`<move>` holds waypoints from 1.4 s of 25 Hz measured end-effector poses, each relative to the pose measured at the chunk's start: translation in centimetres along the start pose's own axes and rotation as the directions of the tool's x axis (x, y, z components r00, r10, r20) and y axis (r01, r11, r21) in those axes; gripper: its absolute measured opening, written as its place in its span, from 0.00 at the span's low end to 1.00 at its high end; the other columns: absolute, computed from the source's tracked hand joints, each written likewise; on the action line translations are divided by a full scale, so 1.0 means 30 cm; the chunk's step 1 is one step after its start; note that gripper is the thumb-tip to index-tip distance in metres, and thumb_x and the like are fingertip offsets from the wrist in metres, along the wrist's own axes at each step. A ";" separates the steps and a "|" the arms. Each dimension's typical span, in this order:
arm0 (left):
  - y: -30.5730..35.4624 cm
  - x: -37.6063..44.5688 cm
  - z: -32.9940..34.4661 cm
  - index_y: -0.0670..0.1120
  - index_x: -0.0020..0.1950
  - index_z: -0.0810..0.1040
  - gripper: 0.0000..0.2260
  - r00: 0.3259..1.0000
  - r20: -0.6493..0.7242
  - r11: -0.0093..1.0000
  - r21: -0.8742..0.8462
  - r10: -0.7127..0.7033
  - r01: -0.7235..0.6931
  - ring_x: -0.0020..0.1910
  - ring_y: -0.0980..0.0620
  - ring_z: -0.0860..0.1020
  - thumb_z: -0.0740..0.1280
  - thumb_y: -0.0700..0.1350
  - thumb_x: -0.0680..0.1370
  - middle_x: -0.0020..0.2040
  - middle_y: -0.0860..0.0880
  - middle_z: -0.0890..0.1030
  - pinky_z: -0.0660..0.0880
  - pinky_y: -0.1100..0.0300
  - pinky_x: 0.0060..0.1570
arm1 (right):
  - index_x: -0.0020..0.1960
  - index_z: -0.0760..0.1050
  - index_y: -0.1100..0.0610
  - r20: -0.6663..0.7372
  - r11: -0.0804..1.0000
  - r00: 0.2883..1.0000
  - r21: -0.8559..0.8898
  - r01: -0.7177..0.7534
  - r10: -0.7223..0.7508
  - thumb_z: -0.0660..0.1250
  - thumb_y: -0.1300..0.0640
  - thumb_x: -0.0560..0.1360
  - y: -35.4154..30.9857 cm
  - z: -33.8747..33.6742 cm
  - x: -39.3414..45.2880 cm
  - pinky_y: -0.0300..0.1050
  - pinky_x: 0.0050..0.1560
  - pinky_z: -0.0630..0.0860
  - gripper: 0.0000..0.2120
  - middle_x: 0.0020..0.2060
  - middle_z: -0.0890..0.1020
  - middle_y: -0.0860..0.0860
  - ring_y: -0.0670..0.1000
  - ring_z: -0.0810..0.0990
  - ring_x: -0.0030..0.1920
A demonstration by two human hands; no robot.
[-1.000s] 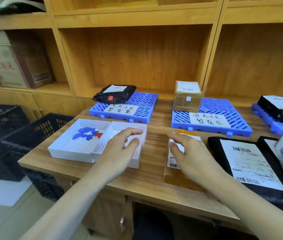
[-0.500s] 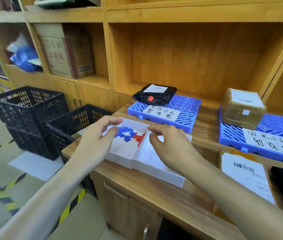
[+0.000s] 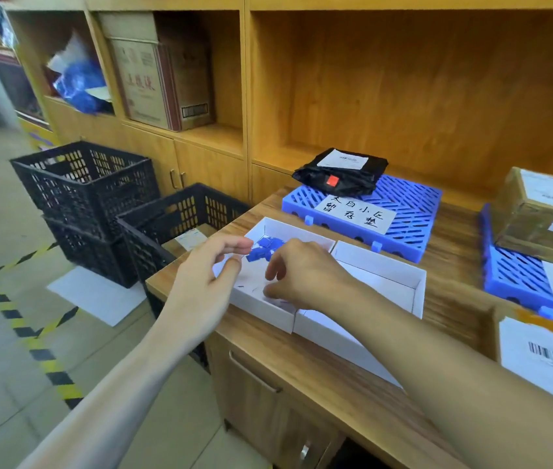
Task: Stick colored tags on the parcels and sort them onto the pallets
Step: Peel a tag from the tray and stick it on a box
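A white tray (image 3: 270, 320) sits near the table's left front corner and holds a heap of blue tags (image 3: 263, 249). My right hand (image 3: 305, 275) is over this tray with its fingers curled down among the tags; its fingertips are partly hidden. My left hand (image 3: 200, 286) hovers at the tray's left edge, thumb and fingers apart, holding nothing. A black bag parcel (image 3: 342, 170) with a red tag lies on the left blue pallet (image 3: 414, 211). On the right blue pallet (image 3: 512, 282) stands a cardboard box (image 3: 535, 225) with a white tag. A brown labelled parcel (image 3: 546, 360) lies at the front right.
A second white tray (image 3: 386, 275), empty, adjoins the first on its right. Black plastic crates (image 3: 82, 184) stand on the floor left of the table, the nearest crate (image 3: 173, 225) touching its side. Wooden shelves rise behind the pallets. Yellow-black tape marks the floor.
The view has swung further left and closer to the tray. My right hand has dropped into the tag tray, fingers now down among the tags. My left hand stays at the tray's left edge.
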State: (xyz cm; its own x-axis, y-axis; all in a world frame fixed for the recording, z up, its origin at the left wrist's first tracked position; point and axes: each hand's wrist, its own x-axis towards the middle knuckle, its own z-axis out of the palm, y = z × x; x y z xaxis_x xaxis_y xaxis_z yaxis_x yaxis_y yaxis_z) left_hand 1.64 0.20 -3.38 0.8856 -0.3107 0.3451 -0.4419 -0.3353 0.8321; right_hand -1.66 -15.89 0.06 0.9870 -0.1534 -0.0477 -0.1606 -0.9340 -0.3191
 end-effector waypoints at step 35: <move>0.077 -0.049 0.084 0.56 0.46 0.80 0.05 0.994 0.081 0.996 0.035 0.077 -0.081 0.53 0.64 0.76 0.68 0.46 0.78 0.48 0.67 0.81 0.69 0.67 0.50 | 0.42 0.84 0.53 -0.120 0.643 0.985 0.766 0.011 0.126 0.78 0.57 0.70 0.097 -0.065 -0.169 0.56 0.49 0.80 0.03 0.36 0.87 0.52 0.55 0.84 0.41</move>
State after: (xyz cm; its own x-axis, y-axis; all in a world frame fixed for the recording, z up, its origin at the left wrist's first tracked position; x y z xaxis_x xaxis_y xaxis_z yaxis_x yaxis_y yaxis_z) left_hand -1.06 -2.35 -3.06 0.8342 -0.4071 0.3721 -0.5165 -0.3402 0.7858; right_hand -7.14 -18.46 1.21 0.9512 -0.3075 0.0267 -0.0887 -0.3552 -0.9306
